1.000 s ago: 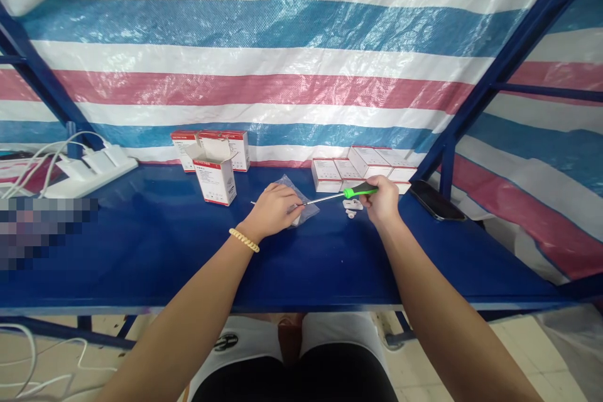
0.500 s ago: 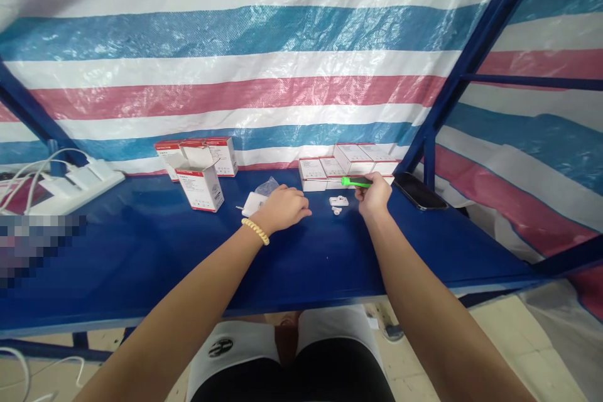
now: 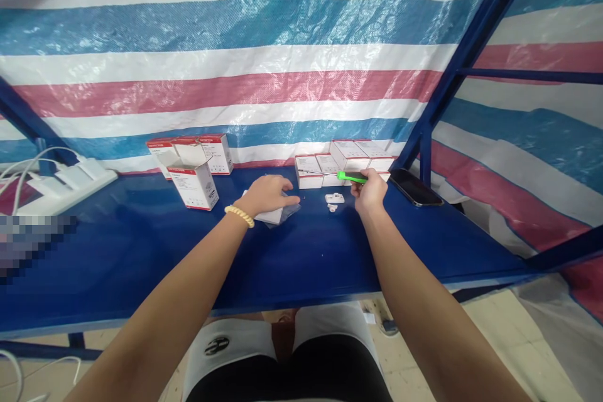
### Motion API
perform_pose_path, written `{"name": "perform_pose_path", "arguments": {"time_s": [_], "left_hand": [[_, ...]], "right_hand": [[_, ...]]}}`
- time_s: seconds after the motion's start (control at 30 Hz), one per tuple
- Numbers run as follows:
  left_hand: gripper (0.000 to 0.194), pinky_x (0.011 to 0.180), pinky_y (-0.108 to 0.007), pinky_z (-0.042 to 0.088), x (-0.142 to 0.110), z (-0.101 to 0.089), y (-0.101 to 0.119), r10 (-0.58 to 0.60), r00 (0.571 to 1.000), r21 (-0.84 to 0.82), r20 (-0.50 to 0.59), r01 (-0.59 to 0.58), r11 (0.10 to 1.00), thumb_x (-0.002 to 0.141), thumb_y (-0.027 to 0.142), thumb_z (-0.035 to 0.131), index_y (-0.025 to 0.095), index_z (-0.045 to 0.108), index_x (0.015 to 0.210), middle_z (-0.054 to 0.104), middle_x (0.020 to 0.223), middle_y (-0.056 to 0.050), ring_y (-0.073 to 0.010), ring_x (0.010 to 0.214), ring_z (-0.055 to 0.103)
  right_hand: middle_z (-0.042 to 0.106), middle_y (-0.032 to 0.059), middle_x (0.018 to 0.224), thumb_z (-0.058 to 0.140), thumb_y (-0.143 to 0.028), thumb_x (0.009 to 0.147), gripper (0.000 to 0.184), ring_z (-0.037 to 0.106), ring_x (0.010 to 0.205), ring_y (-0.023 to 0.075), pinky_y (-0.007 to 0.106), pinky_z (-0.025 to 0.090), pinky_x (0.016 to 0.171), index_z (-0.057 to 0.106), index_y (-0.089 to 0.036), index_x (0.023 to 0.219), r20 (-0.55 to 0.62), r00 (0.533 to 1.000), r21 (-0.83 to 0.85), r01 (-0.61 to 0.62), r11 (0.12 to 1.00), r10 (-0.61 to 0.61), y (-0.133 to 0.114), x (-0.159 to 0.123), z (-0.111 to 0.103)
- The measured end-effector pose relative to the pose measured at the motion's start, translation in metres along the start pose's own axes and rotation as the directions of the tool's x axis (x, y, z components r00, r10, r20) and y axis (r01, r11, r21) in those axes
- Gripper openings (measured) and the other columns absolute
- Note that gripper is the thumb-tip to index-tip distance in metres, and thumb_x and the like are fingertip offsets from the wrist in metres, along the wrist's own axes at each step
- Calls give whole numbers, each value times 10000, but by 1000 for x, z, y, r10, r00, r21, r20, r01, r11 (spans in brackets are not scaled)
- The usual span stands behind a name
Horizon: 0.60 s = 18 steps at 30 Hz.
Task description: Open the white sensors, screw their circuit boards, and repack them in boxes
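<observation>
My left hand (image 3: 266, 193), with a yellow coiled band at its wrist, hovers over or touches a white flat piece (image 3: 269, 217) and a clear plastic bag (image 3: 288, 208). Its thumb and fingers are spread; the palm side is hidden. A screwdriver (image 3: 351, 177) with a green and black handle is gripped in my right hand (image 3: 370, 193), its thin shaft pointing left across the small boxes. Just left of that hand, a small white plastic part (image 3: 335, 198) lies on the blue table (image 3: 301, 264), with a smaller white piece (image 3: 332, 208) right below it.
Low white boxes (image 3: 309, 179) are grouped at the back, behind the small parts. An opened red-and-white carton (image 3: 194, 188) stands at left before similar cartons (image 3: 220, 154). A phone (image 3: 417, 188) lies at right. A power strip (image 3: 70, 191) with plugged-in chargers sits far left.
My left hand has shifted left over the white piece, its fingers opening wider. The plastic bag now shows at its right instead of behind it. My right hand still holds the screwdriver.
</observation>
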State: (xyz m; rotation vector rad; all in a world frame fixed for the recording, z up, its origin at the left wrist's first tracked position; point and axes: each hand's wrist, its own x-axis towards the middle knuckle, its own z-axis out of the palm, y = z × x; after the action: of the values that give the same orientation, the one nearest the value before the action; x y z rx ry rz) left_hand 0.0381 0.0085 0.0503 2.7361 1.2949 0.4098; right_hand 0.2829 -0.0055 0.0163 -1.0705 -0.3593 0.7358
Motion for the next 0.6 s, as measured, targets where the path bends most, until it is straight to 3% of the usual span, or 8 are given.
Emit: {"name": "perform_pose_path", "arguments": {"time_s": [0.1,0.23,0.4,0.6], "left_hand": [[537,918,-386,459,-25,-10,-26,-19,1000,-23,-4,19,1000,703,612,676,237,714,1085,703,1144,-62,-299,1073,628],[788,933,-397,467,-49,-6,-53,-20,999,-70,47,23,997,526,628,785,268,657,1215,657,1231,-72,-328,1122,603],[623,805,-362,500,-53,0,-60,-73,992,-67,101,80,995,565,577,772,278,680,1104,696,1099,-46,-313,1019,642],[591,709,-336,491,-54,-4,-59,-101,988,-92,118,112,989,571,619,745,261,686,1037,702,1062,-39,-296,953,656]], "right_hand": [[444,-67,392,573,-225,616,162,403,318,88,192,230,274,411,-226,613,68,996,-43,56,998,-53,0,-3,1],[446,-74,403,617,-204,625,166,423,319,93,193,250,268,453,-226,634,156,977,-150,167,974,-143,3,-9,3],[504,-68,455,668,-226,650,175,470,339,99,199,300,275,494,-225,667,213,960,-221,227,948,-180,8,-14,4],[544,-61,454,753,-283,609,256,493,363,107,194,333,305,540,-210,733,287,948,-281,218,935,-135,11,-8,0]]}}
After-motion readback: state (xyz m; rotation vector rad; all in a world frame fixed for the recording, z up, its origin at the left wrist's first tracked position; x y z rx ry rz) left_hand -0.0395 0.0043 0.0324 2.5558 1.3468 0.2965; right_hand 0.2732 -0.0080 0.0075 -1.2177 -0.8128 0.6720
